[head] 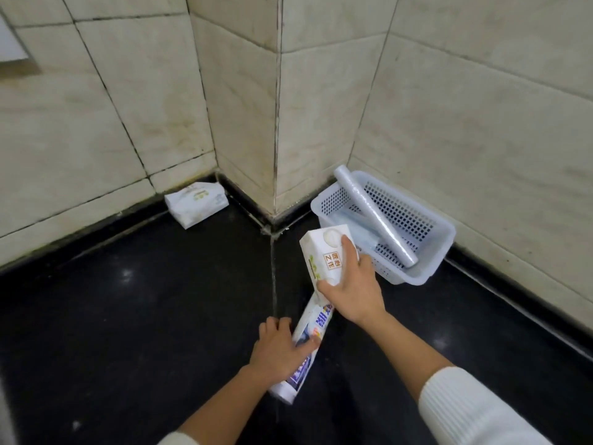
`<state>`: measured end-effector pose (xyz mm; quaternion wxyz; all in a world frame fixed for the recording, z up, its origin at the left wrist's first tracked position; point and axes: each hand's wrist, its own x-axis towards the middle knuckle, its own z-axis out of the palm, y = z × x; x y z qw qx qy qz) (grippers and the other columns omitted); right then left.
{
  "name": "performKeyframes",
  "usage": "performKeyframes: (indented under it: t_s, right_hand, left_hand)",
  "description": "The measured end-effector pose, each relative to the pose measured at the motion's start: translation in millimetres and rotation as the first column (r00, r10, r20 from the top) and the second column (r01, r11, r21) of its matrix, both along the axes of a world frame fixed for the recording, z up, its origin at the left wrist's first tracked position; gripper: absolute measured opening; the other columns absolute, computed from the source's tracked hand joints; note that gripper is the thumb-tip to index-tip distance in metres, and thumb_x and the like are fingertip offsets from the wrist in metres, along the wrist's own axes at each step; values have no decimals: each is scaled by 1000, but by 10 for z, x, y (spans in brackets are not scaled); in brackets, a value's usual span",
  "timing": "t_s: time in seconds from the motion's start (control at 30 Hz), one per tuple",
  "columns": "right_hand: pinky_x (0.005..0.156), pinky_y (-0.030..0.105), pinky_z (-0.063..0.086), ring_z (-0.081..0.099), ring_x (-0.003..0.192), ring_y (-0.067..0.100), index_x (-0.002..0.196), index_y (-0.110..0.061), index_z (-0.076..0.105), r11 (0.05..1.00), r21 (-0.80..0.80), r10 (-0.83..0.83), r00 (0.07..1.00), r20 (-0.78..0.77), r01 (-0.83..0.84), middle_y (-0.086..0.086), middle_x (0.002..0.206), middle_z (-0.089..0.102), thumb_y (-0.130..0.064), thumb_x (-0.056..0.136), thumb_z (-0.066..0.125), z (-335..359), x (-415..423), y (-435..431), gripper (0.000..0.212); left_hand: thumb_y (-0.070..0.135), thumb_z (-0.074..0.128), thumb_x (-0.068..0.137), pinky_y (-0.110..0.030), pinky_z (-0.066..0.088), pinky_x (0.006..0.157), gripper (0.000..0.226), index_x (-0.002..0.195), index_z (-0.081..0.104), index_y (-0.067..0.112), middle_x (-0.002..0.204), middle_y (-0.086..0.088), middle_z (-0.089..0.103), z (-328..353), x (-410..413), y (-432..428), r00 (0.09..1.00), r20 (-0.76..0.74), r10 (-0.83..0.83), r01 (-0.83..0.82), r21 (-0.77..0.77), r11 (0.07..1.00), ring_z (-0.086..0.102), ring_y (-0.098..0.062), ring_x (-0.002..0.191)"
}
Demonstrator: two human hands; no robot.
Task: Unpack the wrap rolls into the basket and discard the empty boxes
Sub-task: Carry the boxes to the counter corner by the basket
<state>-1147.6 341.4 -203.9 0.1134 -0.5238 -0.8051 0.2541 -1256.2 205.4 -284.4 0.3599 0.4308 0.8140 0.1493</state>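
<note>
White box: the right hand (351, 292) holds a white carton (325, 252) with an orange square label and green print, thumb and fingers curled round its sides; a round mark shows on its upper end face.
Long box: the left hand (277, 345) grips a narrow white long box (316, 321) with blue lettering, thumb across its printed face and fingers over its far edge.
Where: both boxes sit just below and right of frame centre. The carton overlaps the near-left corner of the basket (446, 234) in the picture.
Basket: pale perforated plastic, on the black floor (144, 300) against the tiled wall (449, 123) at centre right.
Rolls: one clear wrap roll (375, 216) leans inside the basket; more pale rolls lie beneath it, hard to count.
Around: a second white pack (195, 203) lies on the floor in the wall recess, upper left of centre, well apart from the hands. White ribbed sleeves cover both forearms.
Axes: the long box runs from lower centre up to the right, its top end hidden behind the right hand. The carton is tilted, end face toward the top of the frame. The leaning roll runs from upper left, poking above the rim, down to lower right.
</note>
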Motion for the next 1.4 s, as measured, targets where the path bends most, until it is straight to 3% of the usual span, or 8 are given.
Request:
performKeyframes:
  t_s: [0.07, 0.2, 0.5, 0.67, 0.83, 1.1, 1.3, 1.4]
  right_hand:
    - [92, 48, 46, 42, 113, 27, 146, -39, -2, 998, 19, 54, 998, 14, -55, 9, 127, 36, -58, 67, 61, 15, -306, 40, 103]
    - [96, 53, 42, 40, 118, 31, 147, -39, -5, 974, -15, 227, 968, 107, -227, 9, 132, 35, -56, 66, 65, -3, -1008, 137, 108]
    - [106, 53, 31, 32, 134, 31, 153, -22, -1, 792, -73, 583, 716, 384, -606, 7, 149, 29, -52, 60, 77, -287, -2258, 423, 125]
    - [113, 45, 23, 38, 128, 25, 147, -19, 25, 632, -13, 701, 565, 434, -775, 3, 139, 43, -40, 58, 80, -300, -2644, 681, 106]
    - [119, 48, 11, 24, 142, 25, 150, -21, 24, 576, 11, 694, 496, 523, -817, 4, 154, 33, -26, 75, 72, -265, -2881, 835, 89]
    - [119, 48, 17, 11, 150, 24, 154, -27, 13, 690, 39, 601, 602, 526, -723, 5, 164, 10, -5, 90, 57, -311, -2872, 675, 81]
    - [110, 43, 36, 38, 136, 27, 150, -16, 29, 877, 101, 446, 875, 187, -469, 8, 153, 35, -9, 86, 59, -154, -2033, 360, 71]
    - [105, 42, 41, 45, 126, 27, 143, -12, 39, 942, 109, 312, 948, 65, -318, 9, 140, 46, -14, 87, 59, -118, -1370, 172, 60]
  left_hand:
    - [68, 41, 84, -36, 33, 108, 76, 141, 35, 18, 136, -3, 35, 2, -256, 12, 998, 9, 69, -69, 50, 996, 29, -21, 129]
    - [52, 36, 97, -38, 24, 117, 67, 150, 23, 13, 157, -11, 19, -75, -961, -95, 953, -239, 184, -153, 143, 978, 18, -26, 143]
    - [65, 16, 93, -38, -11, 118, 82, 152, -16, 17, 161, -12, -19, -468, -1764, -287, 900, -432, 54, -45, 32, 998, -18, -25, 149]
    - [69, 1, 86, -37, -15, 115, 80, 144, -27, 21, 159, -9, -25, -571, -1782, -294, 899, -435, 41, -41, 10, 999, -30, -19, 140]
    - [70, -2, 85, -39, -15, 115, 81, 143, -29, 20, 151, -8, -34, -567, -1797, -293, 908, -419, 18, -23, -7, 1000, -34, -22, 138]
    - [67, 10, 92, -38, -15, 114, 80, 143, -30, 20, 159, -12, -26, -540, -1808, -279, 918, -397, 7, -26, -42, 999, -34, -22, 139]
    - [62, 20, 95, -42, -7, 119, 81, 153, -14, 16, 161, -13, -20, -361, -1819, -228, 947, -321, 6, -37, -91, 995, -19, -28, 148]
    - [47, 34, 99, -45, 9, 121, 67, 154, 12, 15, 162, -13, -2, -168, -1594, -124, 930, -352, 101, -78, 79, 994, 2, -30, 149]
